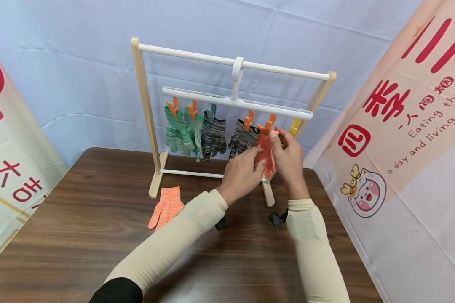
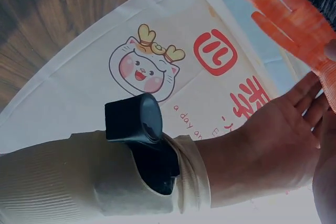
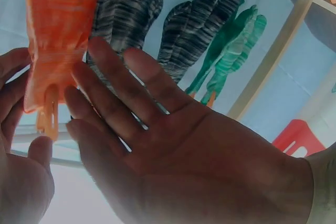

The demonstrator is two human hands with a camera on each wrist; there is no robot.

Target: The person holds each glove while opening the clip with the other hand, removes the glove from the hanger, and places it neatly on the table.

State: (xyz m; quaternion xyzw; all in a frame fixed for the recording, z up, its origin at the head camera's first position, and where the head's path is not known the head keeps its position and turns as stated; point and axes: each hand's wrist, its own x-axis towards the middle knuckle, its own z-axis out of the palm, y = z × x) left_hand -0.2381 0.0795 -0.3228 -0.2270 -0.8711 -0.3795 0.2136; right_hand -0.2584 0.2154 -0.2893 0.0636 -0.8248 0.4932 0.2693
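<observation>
One orange knit glove [image 1: 265, 159] hangs by its cuff from an orange clip [image 1: 269, 125] near the right end of a white hanger [image 1: 199, 97]. The right hand [image 1: 290, 155] is at the cuff, its thumb tip on the corner just below the clip and its other fingers bent by the glove's edge; whether they pinch the fabric, one cannot tell. The left hand [image 1: 241, 174] reaches in from the other side, fingers extended and slightly spread, their tips at or just beside the glove; contact is unclear.

Next along the hanger come two black-and-grey striped gloves [image 1: 214, 134], then two green striped gloves [image 1: 177, 134], all clipped and dangling. A yellow clip [image 1: 295, 125] sits beyond the orange glove, near the hanger's right end.

The hanger hooks over the white top rod [image 1: 186, 52] of a rack with wooden posts [image 1: 145, 97], which stands on the brown wood-grain tabletop [image 1: 79, 219]. A second orange glove [image 1: 168, 206] lies there, left of the cream sleeve [image 1: 174, 246] on the left forearm. Behind hangs a pale cloth backdrop [image 1: 91, 84]; a printed banner [image 1: 413, 168] with a cartoon face flanks the right side.
</observation>
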